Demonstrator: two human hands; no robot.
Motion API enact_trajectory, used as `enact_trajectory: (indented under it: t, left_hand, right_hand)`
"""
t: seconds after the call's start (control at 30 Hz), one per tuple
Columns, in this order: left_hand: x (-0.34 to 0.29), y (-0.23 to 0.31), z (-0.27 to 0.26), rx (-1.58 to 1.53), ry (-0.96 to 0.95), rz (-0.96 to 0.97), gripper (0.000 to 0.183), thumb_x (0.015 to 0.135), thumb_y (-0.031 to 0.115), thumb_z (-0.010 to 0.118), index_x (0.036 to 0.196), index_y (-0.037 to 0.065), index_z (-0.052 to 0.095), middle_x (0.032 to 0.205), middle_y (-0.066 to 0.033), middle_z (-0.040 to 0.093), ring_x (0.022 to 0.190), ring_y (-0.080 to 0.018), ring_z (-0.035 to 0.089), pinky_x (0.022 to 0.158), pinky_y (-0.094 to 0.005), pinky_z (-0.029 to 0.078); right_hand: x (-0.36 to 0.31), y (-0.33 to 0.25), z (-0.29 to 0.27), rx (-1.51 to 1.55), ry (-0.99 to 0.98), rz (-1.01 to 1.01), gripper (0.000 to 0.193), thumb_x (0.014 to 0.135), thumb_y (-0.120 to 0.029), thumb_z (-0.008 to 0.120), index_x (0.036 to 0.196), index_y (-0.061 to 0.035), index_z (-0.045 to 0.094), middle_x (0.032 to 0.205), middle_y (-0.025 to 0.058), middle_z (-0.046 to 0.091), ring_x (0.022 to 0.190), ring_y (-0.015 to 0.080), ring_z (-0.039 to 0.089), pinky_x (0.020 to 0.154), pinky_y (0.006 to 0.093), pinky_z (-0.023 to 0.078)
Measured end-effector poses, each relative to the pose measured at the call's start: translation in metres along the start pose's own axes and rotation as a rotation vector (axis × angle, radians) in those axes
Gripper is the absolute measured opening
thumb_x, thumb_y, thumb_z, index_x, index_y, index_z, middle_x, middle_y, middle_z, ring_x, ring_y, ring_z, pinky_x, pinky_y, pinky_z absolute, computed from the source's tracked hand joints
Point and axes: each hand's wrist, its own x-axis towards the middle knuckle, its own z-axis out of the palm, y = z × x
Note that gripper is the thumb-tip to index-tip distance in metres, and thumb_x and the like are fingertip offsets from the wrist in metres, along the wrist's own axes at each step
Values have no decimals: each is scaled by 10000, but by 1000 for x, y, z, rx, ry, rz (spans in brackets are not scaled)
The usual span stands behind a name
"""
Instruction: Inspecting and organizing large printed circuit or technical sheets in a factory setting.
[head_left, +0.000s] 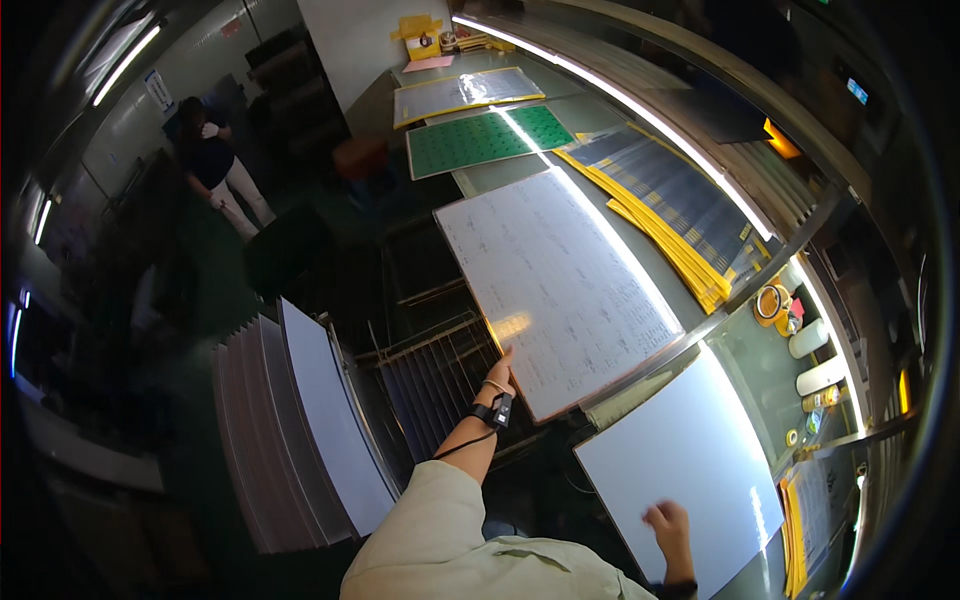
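A large white panel (560, 290) covered with fine dark markings and edged in brown lies on the bench. My left hand (502, 371) is at its near left edge, thumb on top; the fingers beneath are hidden, and the hand looks closed on that edge. A strap with a small black device is round my left wrist. Closer to me on the right, a blank glossy white panel (690, 450) lies at a slant. Above its lower part is my right hand (671, 532), fingers curled in, with nothing visible in them.
A green panel (490, 140) and a clear yellow-edged sheet (465, 95) lie farther along the bench. Yellow-edged films (670, 190) are stacked at right, near tape rolls (770, 303). A rack of upright panels (290, 430) stands at left. Another person (215, 165) stands far left.
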Motion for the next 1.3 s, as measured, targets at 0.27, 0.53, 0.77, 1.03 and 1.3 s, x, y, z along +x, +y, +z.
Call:
enact_trajectory:
  t: [0.27, 0.53, 0.77, 1.03, 1.3]
  left_hand:
    - [-7, -23, 6, -191, -169, -158, 412, 846, 366, 507, 1110, 51, 483, 1084, -127, 542, 1045, -276, 497, 911, -449, 379]
    - [-33, -17, 24, -344, -69, -203, 429, 864, 335, 489, 1183, 56, 422, 1155, -149, 492, 1097, -290, 447, 942, -496, 335]
    - [-28, -3, 22, -275, -69, -226, 473, 854, 344, 506, 1195, 31, 413, 1168, -154, 483, 1109, -283, 431, 947, -468, 336]
    - [-22, -4, 11, -198, -179, -224, 494, 847, 379, 504, 1194, 36, 428, 1184, -147, 483, 1086, -281, 451, 944, -454, 337]
    - [-35, 10, 14, -339, -159, -230, 771, 698, 627, 531, 1228, 77, 424, 1218, -100, 481, 1123, -252, 429, 908, -433, 363]
  right_hand:
    - [144, -131, 180, -787, -83, -710, 539, 657, -353, 693, 974, 21, 467, 1280, 268, 331, 1185, 455, 296, 983, 449, 278]
    - [150, -112, 182, -732, -196, -727, 505, 616, -223, 723, 930, 54, 440, 1290, 335, 263, 1193, 504, 250, 957, 467, 309]
    - [150, -129, 179, -768, -300, -789, 544, 592, -226, 743, 931, 46, 416, 1285, 352, 256, 1183, 518, 257, 944, 466, 327]
    - [161, -123, 172, -768, -340, -877, 358, 644, -204, 688, 863, 7, 498, 1265, 329, 318, 1153, 507, 319, 903, 457, 376]
    - [176, -125, 155, -658, -110, -689, 77, 734, -82, 470, 729, -44, 537, 709, 102, 583, 684, 313, 565, 576, 420, 431]
